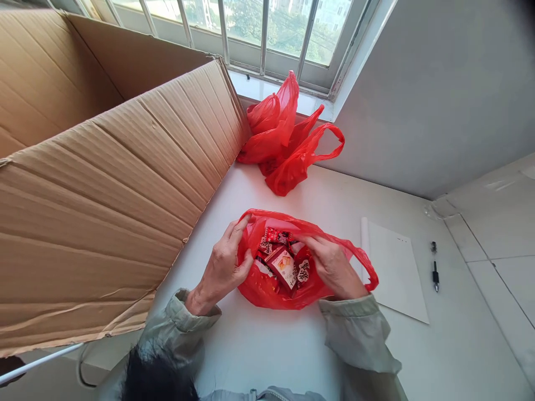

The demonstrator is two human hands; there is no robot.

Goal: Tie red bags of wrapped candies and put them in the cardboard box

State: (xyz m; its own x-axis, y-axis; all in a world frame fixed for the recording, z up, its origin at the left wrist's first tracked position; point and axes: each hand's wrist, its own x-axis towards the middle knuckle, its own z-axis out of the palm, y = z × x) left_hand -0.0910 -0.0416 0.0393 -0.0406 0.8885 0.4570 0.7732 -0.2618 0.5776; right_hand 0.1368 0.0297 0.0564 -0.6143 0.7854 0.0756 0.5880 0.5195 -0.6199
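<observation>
large brown corrugated cardboard box [104,184] at left | white surface [271,340] | crumpled red plastic bags [284,145] by window | open red plastic bag [267,289] mid-surface, red packets [284,264] inside, print unreadable | white paper sheet [397,273] | left hand [221,267] grip pinching left rim | right hand [334,267] grip pinching right rim | black pen [435,273]

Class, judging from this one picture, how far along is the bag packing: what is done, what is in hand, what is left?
Done: small red packets already lie inside the red plastic bag. In hand: the left hand and right hand hold its rim open. Left: the bag is not tied, and more red bags lie beside the cardboard box.
</observation>
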